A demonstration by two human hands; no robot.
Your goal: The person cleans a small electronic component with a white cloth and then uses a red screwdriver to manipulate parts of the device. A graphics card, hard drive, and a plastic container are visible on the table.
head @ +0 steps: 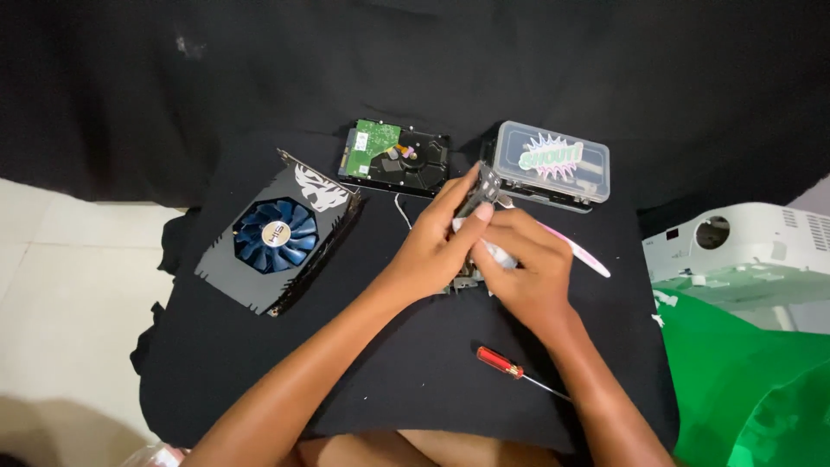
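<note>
Left hand (437,246) grips a small dark computer part (478,192) upright while right hand (527,264) presses a white cloth (497,252) against it, graphics card (277,238) and hard drive (398,157) nearby

clear plastic case (553,164), spiky green-pink sticker (551,156) on lid

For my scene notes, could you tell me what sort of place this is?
Probably a makeshift home bench for computer-parts work: a black cloth on a tiled floor, with a graphics card, hard drive and red-handled screwdriver.

Small dark perforated part (481,192) held upright, white cloth (500,252) against it, mid-table
</note>
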